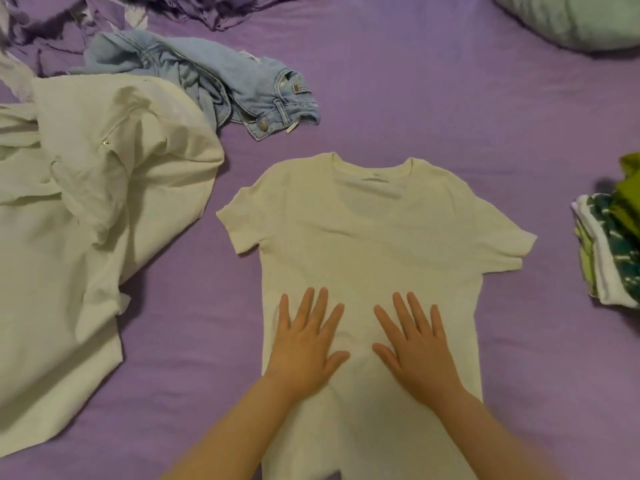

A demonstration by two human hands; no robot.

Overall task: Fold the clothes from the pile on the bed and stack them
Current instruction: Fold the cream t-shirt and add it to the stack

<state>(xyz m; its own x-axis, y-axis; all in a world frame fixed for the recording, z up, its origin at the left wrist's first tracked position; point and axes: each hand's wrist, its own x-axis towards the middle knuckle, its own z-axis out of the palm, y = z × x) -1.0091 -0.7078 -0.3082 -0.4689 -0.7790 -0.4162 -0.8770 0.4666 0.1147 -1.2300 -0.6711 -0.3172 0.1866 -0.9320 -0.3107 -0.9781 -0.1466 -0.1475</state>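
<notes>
A cream short-sleeved T-shirt lies spread flat on the purple bed, neck away from me and both sleeves out to the sides. My left hand and my right hand press flat on its lower middle, fingers straight and spread, thumbs pointing toward each other. To the left, a large crumpled cream garment lies in a heap. Light blue jeans are bunched behind it. At the right edge sits a stack of folded clothes in green, white and teal.
A pale green pillow lies at the back right corner. Rumpled purple bedding is bunched along the back left. Bare sheet shows between the T-shirt and the folded stack.
</notes>
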